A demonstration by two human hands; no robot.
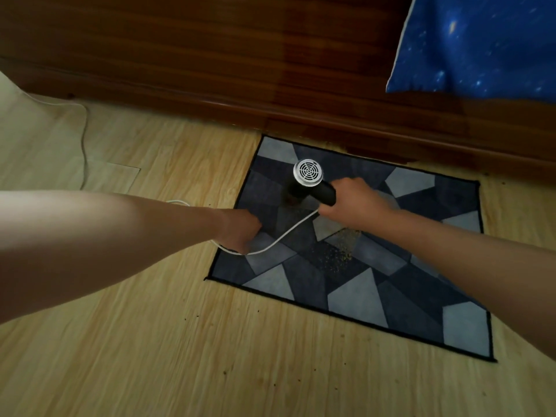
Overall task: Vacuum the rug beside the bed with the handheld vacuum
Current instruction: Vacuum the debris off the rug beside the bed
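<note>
A dark rug (pixel 400 284) with grey and navy geometric patches lies on the wood floor against the bed's base. My right hand (pixel 353 203) grips the black handle of the handheld vacuum (pixel 308 183), whose silver vented rear faces up and whose nozzle points down onto the rug's upper left part. A patch of yellowish crumbs (pixel 340 251) lies on the rug just below that hand. My left hand (pixel 240 228) is curled at the rug's left edge, holding the vacuum's white cord (pixel 288 233), which loops from the handle under it.
The dark wooden bed frame (pixel 270 70) runs along the top, with a blue starry sheet (pixel 481 46) hanging at the upper right. The white cord (pixel 84 139) trails left over the light wood floor (pixel 180 341). Small dark specks dot the floor in front of the rug.
</note>
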